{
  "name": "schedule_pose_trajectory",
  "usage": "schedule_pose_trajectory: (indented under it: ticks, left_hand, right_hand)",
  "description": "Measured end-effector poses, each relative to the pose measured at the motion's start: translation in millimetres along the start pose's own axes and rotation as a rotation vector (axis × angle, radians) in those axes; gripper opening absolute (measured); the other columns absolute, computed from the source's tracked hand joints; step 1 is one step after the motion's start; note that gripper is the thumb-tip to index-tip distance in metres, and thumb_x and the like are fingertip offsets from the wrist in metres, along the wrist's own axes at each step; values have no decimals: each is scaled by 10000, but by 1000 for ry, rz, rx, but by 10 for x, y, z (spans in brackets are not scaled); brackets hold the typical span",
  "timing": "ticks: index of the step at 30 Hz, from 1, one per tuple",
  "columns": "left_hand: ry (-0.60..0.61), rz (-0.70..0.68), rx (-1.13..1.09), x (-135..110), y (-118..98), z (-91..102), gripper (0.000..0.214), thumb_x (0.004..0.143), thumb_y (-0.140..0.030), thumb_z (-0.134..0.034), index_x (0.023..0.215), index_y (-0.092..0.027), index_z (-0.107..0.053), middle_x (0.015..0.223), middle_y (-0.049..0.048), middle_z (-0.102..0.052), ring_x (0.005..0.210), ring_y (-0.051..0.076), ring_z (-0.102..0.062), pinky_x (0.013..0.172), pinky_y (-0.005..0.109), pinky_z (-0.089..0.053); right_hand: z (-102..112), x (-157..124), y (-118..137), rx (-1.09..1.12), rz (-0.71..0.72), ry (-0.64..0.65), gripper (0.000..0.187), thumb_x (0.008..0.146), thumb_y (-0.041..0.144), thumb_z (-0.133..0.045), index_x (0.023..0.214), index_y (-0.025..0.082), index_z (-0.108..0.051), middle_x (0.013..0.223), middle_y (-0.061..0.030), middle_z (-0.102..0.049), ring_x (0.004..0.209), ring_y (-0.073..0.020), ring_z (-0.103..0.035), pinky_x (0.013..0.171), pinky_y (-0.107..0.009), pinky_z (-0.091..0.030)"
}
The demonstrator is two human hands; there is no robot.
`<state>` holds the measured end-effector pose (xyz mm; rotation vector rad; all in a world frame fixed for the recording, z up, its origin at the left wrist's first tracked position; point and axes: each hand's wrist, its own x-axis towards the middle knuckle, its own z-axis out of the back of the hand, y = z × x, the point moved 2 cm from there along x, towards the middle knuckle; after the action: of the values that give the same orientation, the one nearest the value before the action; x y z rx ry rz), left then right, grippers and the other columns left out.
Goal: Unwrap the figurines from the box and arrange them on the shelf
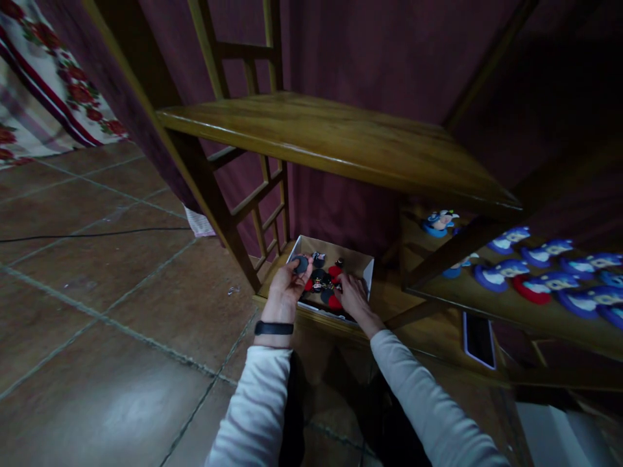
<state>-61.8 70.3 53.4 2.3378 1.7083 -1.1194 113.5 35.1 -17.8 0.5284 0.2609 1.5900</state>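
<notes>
A white cardboard box (360, 261) sits on the bottom board of a wooden shelf unit, with several small figurines on red and dark round bases in it. My left hand (291, 277), a black band on its wrist, is over the box's left side and grips a figurine by its dark grey round base (300, 264). Inside the box, toward the right, my right hand (351, 293) has its fingers bent down among the black-and-red figurines (320, 282). What those fingertips grip, if anything, is hidden.
Above the box juts a wooden shelf board (311, 133). To the right, several blue-and-white figurines (503, 274) stand on another shelf. A phone (479, 338) lies on the lower board. A black cable (97, 234) crosses the tiled floor on the left.
</notes>
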Motion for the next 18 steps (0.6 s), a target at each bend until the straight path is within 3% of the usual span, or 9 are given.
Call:
schedule_pose_trajectory:
  ticks: [5,8,10,14,18]
  left_hand:
    - [78,19,61,6,173,5,166,828,-135,-435,839,-97,-596,773,112,-661,704,174,-659,607,294,-563]
    - [106,47,119,-55,320,22,216,828,-131,-396,858,-88,-606,797,129,-669,728,185,-664,625,314,-561]
    - [109,77,167,-116,434,39,222,825,-115,-389,863,-80,-604,807,139,-672,742,190,-668,645,326,-561]
    - [104,105,240,-227,628,61,135,816,-113,-470,842,-89,-600,796,135,-681,723,191,-667,680,346,-558]
    - [115,90,254,-292,722,30,64,797,-119,-552,806,-101,-613,784,116,-689,710,172,-660,713,331,-550]
  right_hand:
    - [169,-136,32,610,-138,-157,206,771,352,-539,920,212,-563,900,-20,-588,855,-164,-559,808,-331,-461]
    - [267,-288,101,1018,-283,-121,288,740,429,-562,944,228,-540,826,15,-592,724,-143,-594,674,-309,-522]
    - [333,-386,148,1171,-353,-89,336,703,449,-602,953,229,-548,801,24,-595,636,-127,-597,592,-285,-528]
    - [459,-483,188,1199,-334,-111,343,697,436,-625,966,228,-584,832,11,-619,607,-110,-581,556,-242,-509]
    - [485,-463,148,977,-249,-135,319,721,412,-606,970,213,-610,842,-11,-634,663,-137,-581,586,-247,-501]
